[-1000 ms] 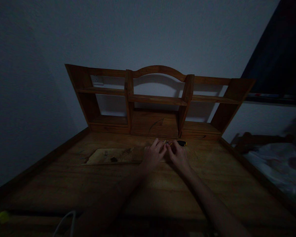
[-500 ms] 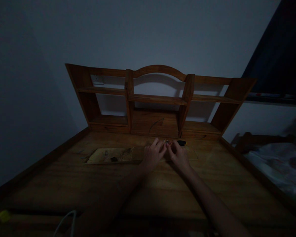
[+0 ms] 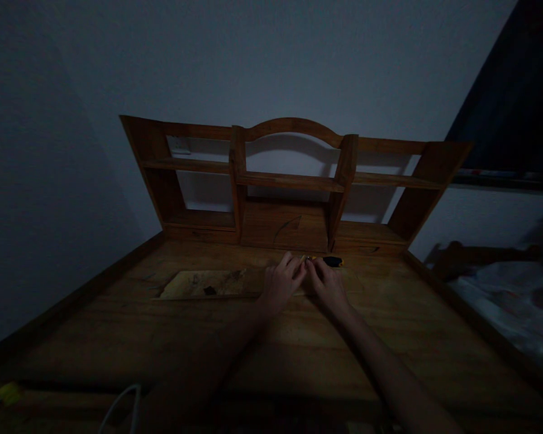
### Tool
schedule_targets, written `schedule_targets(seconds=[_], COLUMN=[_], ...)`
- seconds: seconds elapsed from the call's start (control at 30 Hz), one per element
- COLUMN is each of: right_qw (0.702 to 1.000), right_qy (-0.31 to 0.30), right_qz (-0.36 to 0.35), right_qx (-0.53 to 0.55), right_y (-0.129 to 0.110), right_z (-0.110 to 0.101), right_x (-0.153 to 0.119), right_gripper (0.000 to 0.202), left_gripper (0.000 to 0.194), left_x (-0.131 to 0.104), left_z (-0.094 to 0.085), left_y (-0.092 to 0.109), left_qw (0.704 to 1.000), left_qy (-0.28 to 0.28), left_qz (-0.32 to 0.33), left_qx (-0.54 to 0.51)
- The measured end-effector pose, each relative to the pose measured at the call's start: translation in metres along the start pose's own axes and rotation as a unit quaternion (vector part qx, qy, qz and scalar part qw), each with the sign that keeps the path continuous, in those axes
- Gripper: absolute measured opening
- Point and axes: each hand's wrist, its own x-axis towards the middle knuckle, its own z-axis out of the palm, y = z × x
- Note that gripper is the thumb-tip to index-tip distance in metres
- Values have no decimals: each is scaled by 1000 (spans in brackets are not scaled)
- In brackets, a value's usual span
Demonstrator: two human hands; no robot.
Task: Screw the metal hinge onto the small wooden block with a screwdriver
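My left hand [image 3: 280, 278] and my right hand [image 3: 329, 283] meet over the middle of the wooden desk [image 3: 298, 343]. Their fingertips are pinched close together around something small, with a shiny bit showing between them; its kind is too dim and small to make out. Just beyond my right fingers lies a tool with a black and yellow handle [image 3: 333, 261], perhaps a screwdriver; its far end is hidden by the hand. Under both hands runs a thin board [image 3: 221, 283], worn and pale at its left part with dark stains.
A wooden shelf unit [image 3: 289, 179] with small drawers stands along the desk's back edge by the wall. At the lower left are a white cable [image 3: 122, 401] and a yellow object [image 3: 9, 393]. Beyond the right edge lies pale bedding or plastic [image 3: 511, 301].
Both hands stay in nearly the same place, with only slight finger movement around the small thing. The black-handled tool lies about where it was.
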Motion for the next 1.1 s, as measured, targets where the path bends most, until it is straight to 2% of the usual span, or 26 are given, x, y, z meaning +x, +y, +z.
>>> schedule_targets(seconds=[0.4,0.7,1.1], right_qw=[999,1000,999], right_qy=[22,-20,-3], right_qz=[26,16,35], right_qx=[9,17,35], right_y=[-1,-2,-1], right_z=[2,-1,1], right_x=[-2,0,-2], right_gripper=[24,27,26], left_gripper=[26,25,21], left_x=[1,0,1], left_z=[-2,1,3], left_y=[1,-1,-3], left_qw=[1000,1000,999], left_qy=[1,17,28], left_qz=[-1,13,14], left_qx=[11,6,6])
